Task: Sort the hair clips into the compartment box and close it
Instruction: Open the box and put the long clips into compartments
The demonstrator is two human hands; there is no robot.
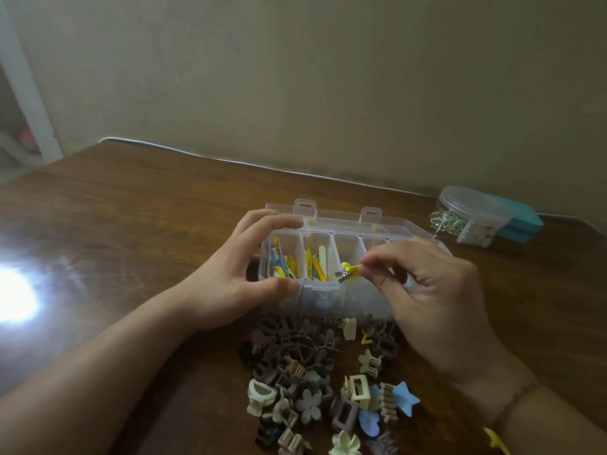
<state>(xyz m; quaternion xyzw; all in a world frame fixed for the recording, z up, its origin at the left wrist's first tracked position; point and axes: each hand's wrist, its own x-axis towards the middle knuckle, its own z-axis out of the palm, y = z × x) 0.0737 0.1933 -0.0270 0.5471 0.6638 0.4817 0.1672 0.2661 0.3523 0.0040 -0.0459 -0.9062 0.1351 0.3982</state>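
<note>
Loose clips heaped on table nearest, matte plastic: claws, flowers, blue star. Right hand pinches small yellow clip over third compartment of clear box. Left hand grips box end, steadying. Best lower clip inside walls before letting go. Lid open behind.

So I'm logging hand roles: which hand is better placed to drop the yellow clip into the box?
Right. The right hand pinches the yellow clip just over the box, at its third compartment. The left hand grips the box's end.
</note>
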